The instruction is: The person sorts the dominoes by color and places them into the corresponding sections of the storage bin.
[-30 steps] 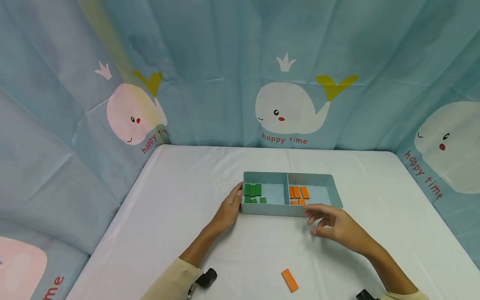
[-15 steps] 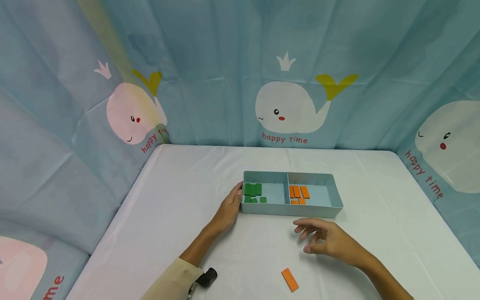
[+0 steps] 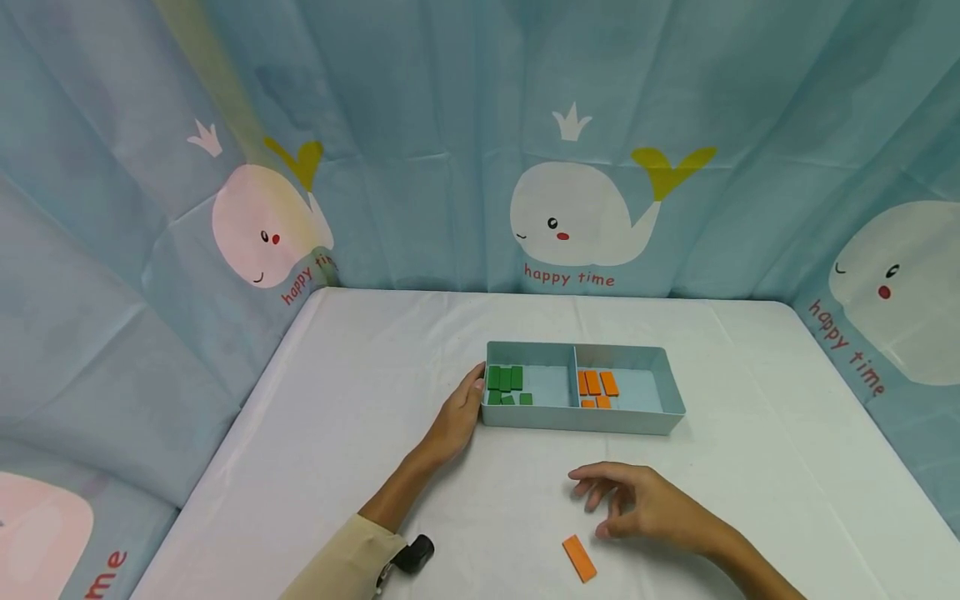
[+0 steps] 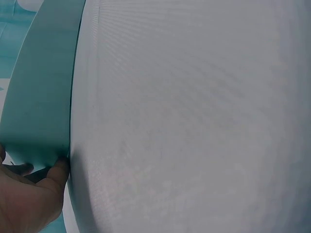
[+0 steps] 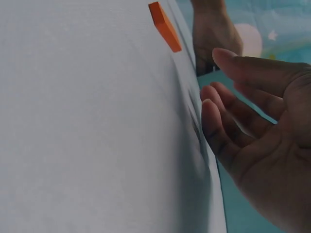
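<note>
A pale blue-green box [image 3: 585, 419] with a divider lies on the table. Its left compartment contains several flat green tiles [image 3: 506, 379]; several orange tiles [image 3: 592, 383] lie in the right one. My left hand [image 3: 452, 419] rests against the box's left end, thumb and fingers touching the end wall in the left wrist view. Over the table in front of the box, my right hand [image 3: 641, 504] hovers with loosely bent fingers, thumb apart, holding nothing. A single orange tile [image 3: 579, 558] lies on the cloth, just below and left of the right thumb.
A white cloth [image 3: 360, 358] covers the table. Behind and at the sides hangs a blue curtain [image 3: 420, 225] printed with whales. A black wrist device [image 3: 415, 555] sits at the left sleeve [image 3: 348, 560].
My right hand has drawn back from the box's front wall, toward me and slightly left, nearer the loose orange tile. The left hand and the box have stayed put.
</note>
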{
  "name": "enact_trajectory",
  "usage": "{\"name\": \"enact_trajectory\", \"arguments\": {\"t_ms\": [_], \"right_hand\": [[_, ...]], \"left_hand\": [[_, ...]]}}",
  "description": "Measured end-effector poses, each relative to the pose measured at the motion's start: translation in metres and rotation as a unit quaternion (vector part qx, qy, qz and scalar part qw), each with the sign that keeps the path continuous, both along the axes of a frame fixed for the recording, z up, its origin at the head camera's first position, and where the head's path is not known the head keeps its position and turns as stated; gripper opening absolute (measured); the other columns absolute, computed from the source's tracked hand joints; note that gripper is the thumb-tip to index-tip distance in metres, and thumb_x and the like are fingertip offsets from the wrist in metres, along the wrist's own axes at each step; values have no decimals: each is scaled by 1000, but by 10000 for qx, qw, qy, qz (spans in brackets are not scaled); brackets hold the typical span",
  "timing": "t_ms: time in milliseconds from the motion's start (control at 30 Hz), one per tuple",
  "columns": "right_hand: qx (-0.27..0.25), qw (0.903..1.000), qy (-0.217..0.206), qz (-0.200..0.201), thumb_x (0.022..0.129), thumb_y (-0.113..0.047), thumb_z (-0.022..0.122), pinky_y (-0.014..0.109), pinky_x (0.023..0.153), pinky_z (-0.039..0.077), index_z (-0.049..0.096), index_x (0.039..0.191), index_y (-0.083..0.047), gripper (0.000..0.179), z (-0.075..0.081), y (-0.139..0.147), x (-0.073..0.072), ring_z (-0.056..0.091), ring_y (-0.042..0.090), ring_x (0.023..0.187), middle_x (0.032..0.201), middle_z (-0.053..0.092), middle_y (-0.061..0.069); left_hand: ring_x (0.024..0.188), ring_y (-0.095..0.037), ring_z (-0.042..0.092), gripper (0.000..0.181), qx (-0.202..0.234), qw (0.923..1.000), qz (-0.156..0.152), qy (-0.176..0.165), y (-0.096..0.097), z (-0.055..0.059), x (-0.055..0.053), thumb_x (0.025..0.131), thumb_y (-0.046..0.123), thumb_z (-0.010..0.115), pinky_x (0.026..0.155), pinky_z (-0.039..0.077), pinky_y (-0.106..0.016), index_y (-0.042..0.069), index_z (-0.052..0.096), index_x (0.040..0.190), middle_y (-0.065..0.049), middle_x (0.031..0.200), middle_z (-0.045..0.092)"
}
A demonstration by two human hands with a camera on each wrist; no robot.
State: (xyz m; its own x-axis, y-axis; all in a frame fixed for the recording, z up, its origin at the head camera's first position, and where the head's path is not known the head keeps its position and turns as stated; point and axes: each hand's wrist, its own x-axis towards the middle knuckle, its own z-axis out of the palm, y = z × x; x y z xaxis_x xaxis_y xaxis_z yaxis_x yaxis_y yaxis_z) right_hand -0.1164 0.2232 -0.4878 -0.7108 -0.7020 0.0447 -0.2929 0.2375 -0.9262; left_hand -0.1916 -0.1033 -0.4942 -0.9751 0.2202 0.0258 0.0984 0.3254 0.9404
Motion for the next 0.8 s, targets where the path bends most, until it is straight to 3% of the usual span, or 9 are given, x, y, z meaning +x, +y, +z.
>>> {"name": "enact_trajectory", "arguments": {"t_ms": [267, 600, 800], "right_hand": [[38, 9992, -287, 280, 87, -6, 85, 25, 75, 61, 63, 144, -9, 61, -4, -6, 8, 70, 22, 97, 122, 73, 11], [207, 9983, -151, 523, 86, -15, 88, 22, 69, 57, 65, 142, -14, 60, -8, -12, 12, 65, 17, 92, 118, 72, 5], [502, 9959, 209, 717, 86, -21, 89, 22, 87, 55, 66, 141, -18, 60, -7, -15, 15, 64, 10, 104, 122, 72, -5]], "left_hand": [[163, -29, 20, 57, 61, 10000, -18, 23, 0, -3, -2, 119, 35, 27, 132, 18, -55, 9, 24, 170, -9, 174, 29], [163, -30, 19, 57, 86, 10000, -44, 11, -1, -2, -1, 119, 34, 28, 132, 18, -56, 8, 23, 170, -10, 174, 28], [163, -30, 19, 57, 95, 9999, -45, 15, -1, -2, -1, 119, 35, 28, 132, 18, -55, 8, 23, 170, -10, 174, 28]]}}
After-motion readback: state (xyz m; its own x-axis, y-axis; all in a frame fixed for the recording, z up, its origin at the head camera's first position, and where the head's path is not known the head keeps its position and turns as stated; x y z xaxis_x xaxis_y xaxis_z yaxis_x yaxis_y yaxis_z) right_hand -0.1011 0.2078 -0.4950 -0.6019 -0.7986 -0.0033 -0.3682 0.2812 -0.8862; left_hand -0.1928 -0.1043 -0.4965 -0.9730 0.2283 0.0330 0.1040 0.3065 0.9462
